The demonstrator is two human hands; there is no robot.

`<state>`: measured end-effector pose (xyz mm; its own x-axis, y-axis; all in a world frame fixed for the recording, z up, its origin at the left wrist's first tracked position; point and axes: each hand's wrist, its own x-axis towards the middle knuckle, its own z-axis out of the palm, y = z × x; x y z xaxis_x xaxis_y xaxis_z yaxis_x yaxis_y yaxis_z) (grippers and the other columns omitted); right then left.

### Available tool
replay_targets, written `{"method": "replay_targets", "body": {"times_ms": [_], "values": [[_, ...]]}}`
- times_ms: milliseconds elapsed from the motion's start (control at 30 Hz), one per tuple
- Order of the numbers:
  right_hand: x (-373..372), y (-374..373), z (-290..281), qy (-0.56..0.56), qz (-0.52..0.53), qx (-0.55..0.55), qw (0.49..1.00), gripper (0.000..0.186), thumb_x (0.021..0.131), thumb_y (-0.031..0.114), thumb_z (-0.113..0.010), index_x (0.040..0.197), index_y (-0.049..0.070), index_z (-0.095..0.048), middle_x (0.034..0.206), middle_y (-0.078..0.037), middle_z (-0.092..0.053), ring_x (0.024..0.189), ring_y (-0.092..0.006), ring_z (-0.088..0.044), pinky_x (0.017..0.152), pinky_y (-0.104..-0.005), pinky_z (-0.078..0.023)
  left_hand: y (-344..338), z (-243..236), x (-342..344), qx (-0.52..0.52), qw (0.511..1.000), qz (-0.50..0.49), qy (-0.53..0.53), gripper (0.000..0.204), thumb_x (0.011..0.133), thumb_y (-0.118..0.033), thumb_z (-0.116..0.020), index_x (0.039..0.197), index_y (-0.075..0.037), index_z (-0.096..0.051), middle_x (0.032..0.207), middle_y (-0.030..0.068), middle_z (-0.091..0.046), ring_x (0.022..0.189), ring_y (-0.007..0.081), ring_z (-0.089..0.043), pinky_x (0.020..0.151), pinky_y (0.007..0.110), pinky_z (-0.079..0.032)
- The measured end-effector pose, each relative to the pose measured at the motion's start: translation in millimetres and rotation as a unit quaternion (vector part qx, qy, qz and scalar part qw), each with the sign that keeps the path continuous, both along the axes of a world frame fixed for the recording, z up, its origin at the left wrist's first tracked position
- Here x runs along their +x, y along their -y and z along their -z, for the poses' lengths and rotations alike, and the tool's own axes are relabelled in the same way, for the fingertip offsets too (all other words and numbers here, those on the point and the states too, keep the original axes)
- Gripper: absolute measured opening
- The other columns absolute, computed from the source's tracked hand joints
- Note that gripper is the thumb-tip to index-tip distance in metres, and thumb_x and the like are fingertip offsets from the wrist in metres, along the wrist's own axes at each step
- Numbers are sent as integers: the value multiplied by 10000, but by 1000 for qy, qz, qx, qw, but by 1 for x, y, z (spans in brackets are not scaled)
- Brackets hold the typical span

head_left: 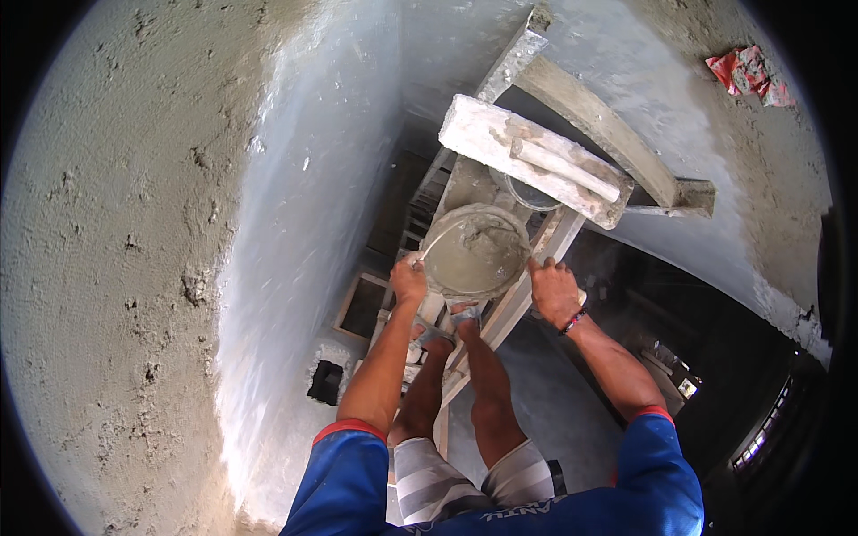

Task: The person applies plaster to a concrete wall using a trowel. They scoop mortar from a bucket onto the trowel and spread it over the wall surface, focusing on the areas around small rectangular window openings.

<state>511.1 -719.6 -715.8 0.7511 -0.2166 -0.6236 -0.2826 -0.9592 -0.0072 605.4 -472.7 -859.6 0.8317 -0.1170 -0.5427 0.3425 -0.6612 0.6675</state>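
Bucket [478,209] of wet grey mortar [478,268] is mid-scene over the planks, left hand's [409,281] grip closed on its left edge. Right hand [556,292] is curled by the right rim, can't tell what's in that grip; whitish float [536,159] sits just beyond, far right.

The person wears a blue short-sleeved shirt [344,487] with red cuffs [353,426] and pale lettering [527,510] on the front. Below are shorts [424,473] in grey and white stripes, with greyish footwear [465,314]. A dark bracelet [573,322] with coloured bits circles the right wrist [585,336].
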Motion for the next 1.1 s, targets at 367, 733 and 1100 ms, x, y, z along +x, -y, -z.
{"method": "replay_targets", "body": {"times_ms": [367,733,1100], "values": [[-31,19,-23,-5,-20,-31,999,313,806,143,-586,1103,41,-592,988,-228,-616,885,-411,-631,754,-453,-538,-5,-8,-1,-19,999,33,8,199,831,-55,-632,1021,-70,-688,904,202,-681,874,349,-669,760,392,-507],[-29,18,52,-30,100,68,992,339,846,241,-569,1132,59,-586,828,-242,-662,834,-401,-653,756,-498,-527,4,-28,4,-19,998,51,-21,195,838,-77,-623,1025,-82,-678,915,211,-676,922,383,-648,782,420,-500],[-52,6,106,51,137,160,976,375,845,356,-572,1055,46,-572,794,-257,-651,814,-443,-632,749,-530,-494,-3,-16,3,5,998,60,0,180,841,-79,-625,1014,-84,-673,914,203,-678,930,390,-643,787,429,-496]]}}
